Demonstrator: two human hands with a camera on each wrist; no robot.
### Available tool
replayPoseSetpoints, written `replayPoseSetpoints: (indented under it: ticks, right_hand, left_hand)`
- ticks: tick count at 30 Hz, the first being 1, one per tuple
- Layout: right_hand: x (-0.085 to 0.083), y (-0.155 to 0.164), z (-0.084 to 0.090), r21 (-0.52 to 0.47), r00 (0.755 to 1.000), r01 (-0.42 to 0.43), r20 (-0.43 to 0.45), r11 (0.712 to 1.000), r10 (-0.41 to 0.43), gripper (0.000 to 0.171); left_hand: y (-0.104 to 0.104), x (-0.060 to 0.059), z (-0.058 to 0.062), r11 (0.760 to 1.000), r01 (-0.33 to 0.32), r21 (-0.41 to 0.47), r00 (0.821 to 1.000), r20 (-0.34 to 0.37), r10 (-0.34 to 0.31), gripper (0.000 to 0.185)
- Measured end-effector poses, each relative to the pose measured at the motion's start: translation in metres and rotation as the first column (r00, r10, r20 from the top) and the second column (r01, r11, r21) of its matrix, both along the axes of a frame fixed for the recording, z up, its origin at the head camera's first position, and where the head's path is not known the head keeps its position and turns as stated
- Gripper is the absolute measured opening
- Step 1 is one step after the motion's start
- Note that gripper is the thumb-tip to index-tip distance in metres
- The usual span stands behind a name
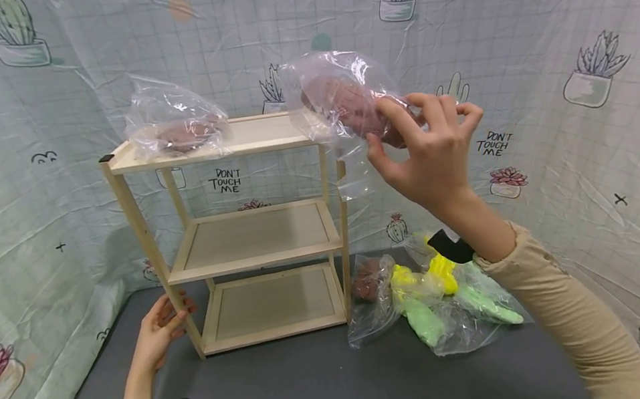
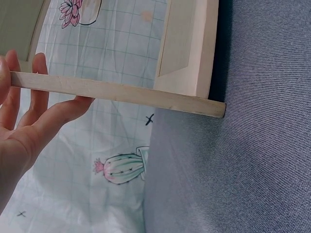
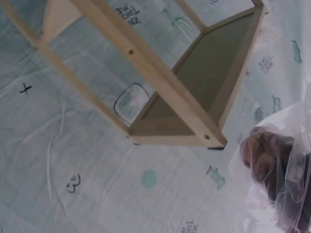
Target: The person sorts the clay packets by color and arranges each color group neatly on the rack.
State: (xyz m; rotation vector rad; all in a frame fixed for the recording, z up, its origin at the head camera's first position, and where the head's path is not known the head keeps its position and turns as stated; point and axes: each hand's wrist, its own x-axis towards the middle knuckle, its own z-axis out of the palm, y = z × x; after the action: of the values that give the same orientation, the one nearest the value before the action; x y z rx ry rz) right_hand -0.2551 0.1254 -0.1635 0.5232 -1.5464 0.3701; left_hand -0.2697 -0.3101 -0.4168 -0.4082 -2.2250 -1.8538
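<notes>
A three-tier wooden shelf rack [image 1: 255, 262] stands on the dark table. My left hand [image 1: 158, 332] grips its left front post low down; in the left wrist view, the thumb and fingers of that left hand [image 2: 24, 121] lie on opposite sides of the post [image 2: 121, 92]. Up at the right end of the top shelf, my right hand [image 1: 431, 144] pinches a clear plastic bag holding a brown lumpy item [image 1: 343, 102]. The right wrist view shows this brown item [image 3: 265, 158] in its bag, but not the hand. Another bagged brown item [image 1: 184, 135] lies on the top shelf's left side.
Right of the rack, clear bags with yellow items [image 1: 442, 274], pale green items [image 1: 424, 322] and a brown item [image 1: 365, 281] lie in a pile on the table [image 1: 321, 395]. A cactus-print curtain [image 1: 514, 12] hangs behind and at both sides.
</notes>
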Motion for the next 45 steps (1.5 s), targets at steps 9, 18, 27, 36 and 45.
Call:
replayPoseSetpoints:
  ticks: [9, 18, 27, 36, 45]
  right_hand:
    - [-0.019, -0.041, 0.012, 0.035, 0.992, 0.090, 0.085, 0.995, -0.093, 0.029]
    - [-0.034, -0.071, 0.014, 0.069, 0.978, 0.136, 0.149, 0.988, -0.145, 0.026]
    - [-0.045, -0.085, 0.004, 0.073, 0.946, 0.194, 0.251, 0.978, -0.206, 0.026]
    - [-0.039, -0.079, -0.002, 0.120, 0.963, 0.085, 0.245, 0.989, -0.113, 0.039]
    - [-0.035, -0.043, -0.009, 0.363, 0.966, -0.167, 0.245, 0.917, 0.079, 0.049]
  left_hand:
    - [-0.001, -0.001, 0.000, 1.000, -0.001, 0.004, 1.000, -0.003, 0.001, 0.034]
    - [0.000, -0.001, 0.001, 0.999, -0.035, -0.031, 0.999, 0.012, 0.036, 0.034]
    - [0.001, -0.001, 0.000, 0.997, -0.051, -0.056, 0.998, 0.018, 0.052, 0.035]
    - [0.000, 0.000, -0.003, 0.999, -0.041, -0.030, 0.999, 0.013, 0.042, 0.036]
    - [0.000, 0.000, -0.003, 1.000, -0.029, -0.009, 1.000, 0.001, 0.029, 0.036]
